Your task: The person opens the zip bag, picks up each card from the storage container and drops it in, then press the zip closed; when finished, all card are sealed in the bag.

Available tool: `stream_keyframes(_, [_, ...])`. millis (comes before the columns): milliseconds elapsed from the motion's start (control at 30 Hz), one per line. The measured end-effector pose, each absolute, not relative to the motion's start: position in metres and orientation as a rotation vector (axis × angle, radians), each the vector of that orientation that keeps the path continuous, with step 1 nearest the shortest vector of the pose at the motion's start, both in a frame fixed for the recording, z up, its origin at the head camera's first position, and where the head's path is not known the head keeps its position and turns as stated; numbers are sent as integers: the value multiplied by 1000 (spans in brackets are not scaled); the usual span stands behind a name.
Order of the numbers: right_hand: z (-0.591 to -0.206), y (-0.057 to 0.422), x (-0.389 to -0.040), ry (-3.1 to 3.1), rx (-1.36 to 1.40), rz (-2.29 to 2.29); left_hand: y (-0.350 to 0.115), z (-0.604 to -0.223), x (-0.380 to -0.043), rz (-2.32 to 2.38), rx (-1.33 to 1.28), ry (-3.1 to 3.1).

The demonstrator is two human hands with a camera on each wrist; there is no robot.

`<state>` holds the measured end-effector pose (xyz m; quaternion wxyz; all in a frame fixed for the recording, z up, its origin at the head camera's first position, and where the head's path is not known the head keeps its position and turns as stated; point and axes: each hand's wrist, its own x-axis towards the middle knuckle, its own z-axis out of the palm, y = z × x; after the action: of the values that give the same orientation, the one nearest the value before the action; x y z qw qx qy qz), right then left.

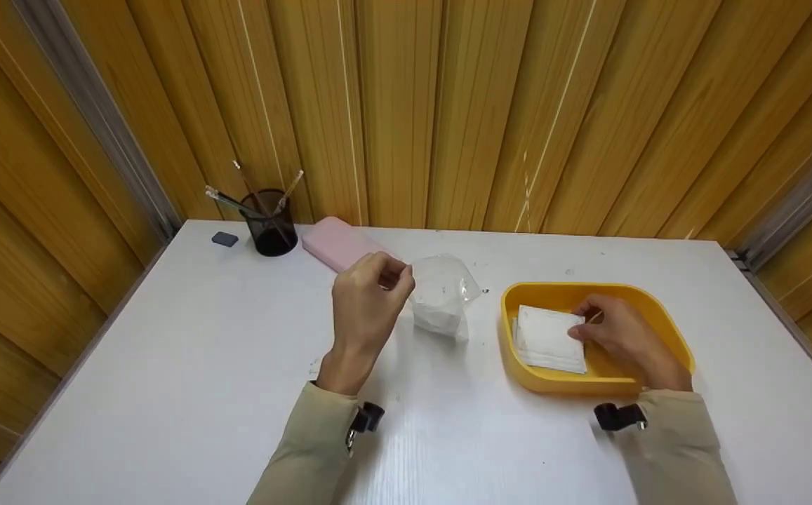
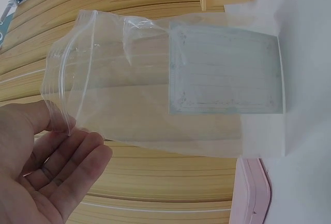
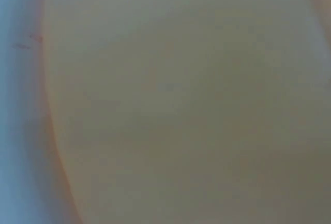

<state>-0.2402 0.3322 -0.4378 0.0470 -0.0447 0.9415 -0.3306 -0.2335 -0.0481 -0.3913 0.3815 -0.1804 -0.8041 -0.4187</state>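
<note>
My left hand (image 1: 369,298) pinches the zip edge of a clear zip-lock bag (image 2: 129,69) between thumb and fingers. The bag hangs upright from that hand, its bottom on the table. A pale printed paper card (image 2: 226,71) stands inside it, at the bottom. Over on the right, my right hand (image 1: 620,330) reaches into a yellow plastic tray (image 1: 542,384). Its thumb and fingers pinch the right edge of white paper cards (image 1: 551,340) stacked in the tray; how many are held is unclear. The right wrist view is a close blur showing no fingers.
At the back left stands a black mesh pen cup (image 1: 272,228) with several pencils. A dark eraser (image 1: 224,239) lies left of it. A pink case (image 1: 342,243) lies behind my left hand. Ribbed wood-patterned panels (image 1: 398,112) rise behind the white table (image 1: 188,393).
</note>
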Motion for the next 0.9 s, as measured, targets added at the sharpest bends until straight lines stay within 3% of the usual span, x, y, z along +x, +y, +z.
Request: stream_keyframes(900, [-385, 318, -213, 3185, -256, -1405, -44, -393, -231, -1100, -471, -2070])
